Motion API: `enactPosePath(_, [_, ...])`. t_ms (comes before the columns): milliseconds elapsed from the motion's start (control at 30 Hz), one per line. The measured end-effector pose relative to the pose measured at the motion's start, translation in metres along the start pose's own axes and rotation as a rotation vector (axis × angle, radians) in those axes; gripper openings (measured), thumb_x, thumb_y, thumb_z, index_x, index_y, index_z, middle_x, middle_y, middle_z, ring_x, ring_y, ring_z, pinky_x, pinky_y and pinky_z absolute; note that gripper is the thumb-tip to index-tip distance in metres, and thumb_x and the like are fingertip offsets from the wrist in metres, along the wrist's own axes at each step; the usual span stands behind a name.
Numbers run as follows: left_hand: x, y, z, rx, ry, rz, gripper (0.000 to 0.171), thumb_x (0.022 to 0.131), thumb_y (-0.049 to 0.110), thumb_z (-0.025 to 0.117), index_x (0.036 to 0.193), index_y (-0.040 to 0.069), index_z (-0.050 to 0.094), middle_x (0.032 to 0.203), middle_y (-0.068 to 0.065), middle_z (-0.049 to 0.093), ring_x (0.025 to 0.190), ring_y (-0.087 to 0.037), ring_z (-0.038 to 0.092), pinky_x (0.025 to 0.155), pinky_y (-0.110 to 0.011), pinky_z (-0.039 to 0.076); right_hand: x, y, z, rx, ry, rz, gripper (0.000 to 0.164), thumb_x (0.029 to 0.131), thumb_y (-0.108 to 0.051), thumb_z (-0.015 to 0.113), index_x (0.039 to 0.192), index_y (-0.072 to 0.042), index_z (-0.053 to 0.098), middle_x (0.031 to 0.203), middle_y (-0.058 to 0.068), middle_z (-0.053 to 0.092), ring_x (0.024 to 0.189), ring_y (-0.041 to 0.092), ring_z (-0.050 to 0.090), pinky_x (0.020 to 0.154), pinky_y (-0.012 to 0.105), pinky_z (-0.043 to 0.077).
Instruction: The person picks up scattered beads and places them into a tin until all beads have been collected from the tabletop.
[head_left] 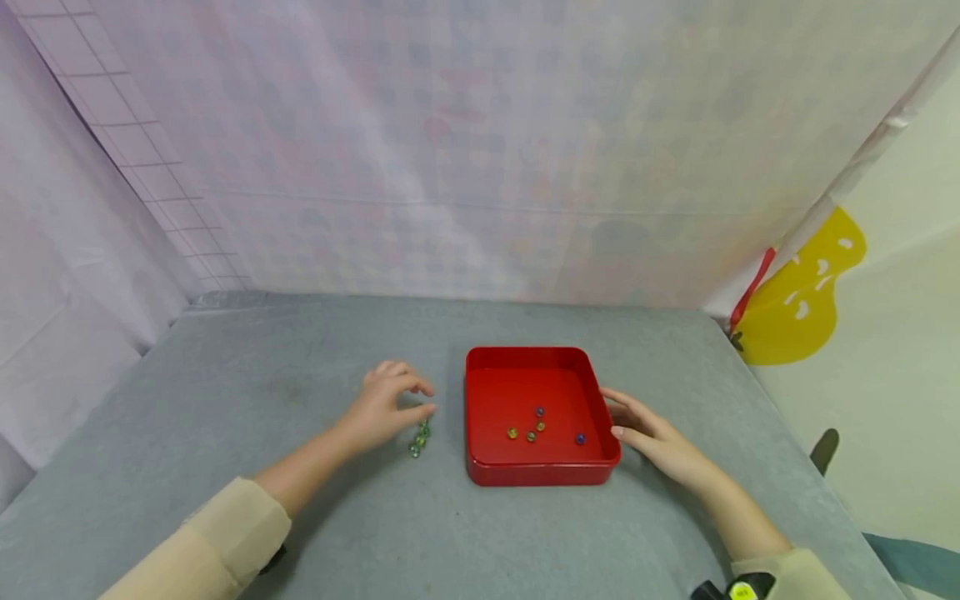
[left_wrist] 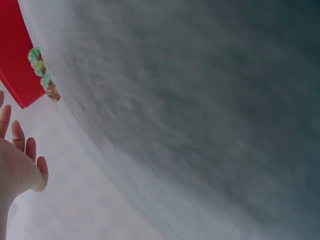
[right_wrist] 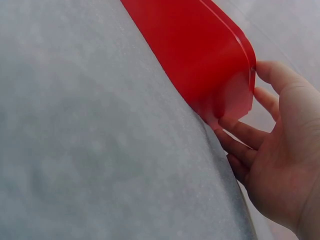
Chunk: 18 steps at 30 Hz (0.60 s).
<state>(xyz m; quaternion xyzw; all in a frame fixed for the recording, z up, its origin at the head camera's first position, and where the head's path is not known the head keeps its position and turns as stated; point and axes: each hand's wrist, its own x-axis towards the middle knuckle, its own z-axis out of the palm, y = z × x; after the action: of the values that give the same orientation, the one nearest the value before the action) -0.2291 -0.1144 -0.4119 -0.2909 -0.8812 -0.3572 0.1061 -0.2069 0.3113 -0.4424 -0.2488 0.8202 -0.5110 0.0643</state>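
My left hand point(head_left: 392, 402) hovers beside a short row of several green glass marbles point(head_left: 420, 440) on the grey cloth, thumb and forefinger parted with nothing between them. In the left wrist view these marbles point(left_wrist: 44, 74) touch one another and show green, yellow and orange swirls; the left hand point(left_wrist: 20, 165) has its fingers spread. Right of them stands a square red tray point(head_left: 543, 475) with several yellow, green and blue marbles point(head_left: 531, 436) scattered on its floor. My right hand point(head_left: 656, 437) rests fingertips against the tray's right wall and rim, as the right wrist view also shows.
Grey cloth point(head_left: 360, 533) covers the table. A pale checked curtain point(head_left: 480, 150) hangs along the back edge, with white sheeting point(head_left: 67, 275) at the left. To the right, a light wall covering carries a yellow printed shape point(head_left: 802, 308).
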Motion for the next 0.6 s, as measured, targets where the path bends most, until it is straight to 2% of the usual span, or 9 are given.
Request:
enactPosePath(233, [-0.005,-0.008,-0.004,0.054,0.015,0.024,0.018,0.077,0.012,0.080,0.092,0.008,0.071,0.090,-0.003,0.061,0.092,-0.020,0.048,0.082,-0.044,0.029,0.000,0.000,0.000,-0.001,0.004,0.011,0.051,0.099,-0.010,0.049,0.148,-0.007,0.032,0.134,0.023,0.049,0.117,0.024,0.052,0.090,0.027,0.044])
enactPosePath(433, [-0.010,-0.012,-0.007,0.090,-0.005,0.007,0.016,0.078,0.014,0.080,0.091,0.010,0.072,0.090,-0.003,0.060,0.092,-0.021,0.048,0.080,-0.043,0.029,0.000,0.001,0.000,-0.006,0.008,0.031,0.051,0.100,-0.012,0.049,0.148,-0.008,0.033,0.134,0.022,0.049,0.117,0.024,0.052,0.090,0.027,0.044])
enactPosePath(600, [-0.012,-0.016,-0.007,0.124,-0.002,0.021,0.017,0.077,0.015,0.081,0.091,0.012,0.072,0.089,-0.003,0.060,0.090,-0.019,0.048,0.079,-0.041,0.029,0.000,0.002,0.000,-0.011,0.012,0.028,0.051,0.100,-0.012,0.049,0.148,-0.007,0.033,0.134,0.023,0.049,0.117,0.024,0.052,0.090,0.027,0.044])
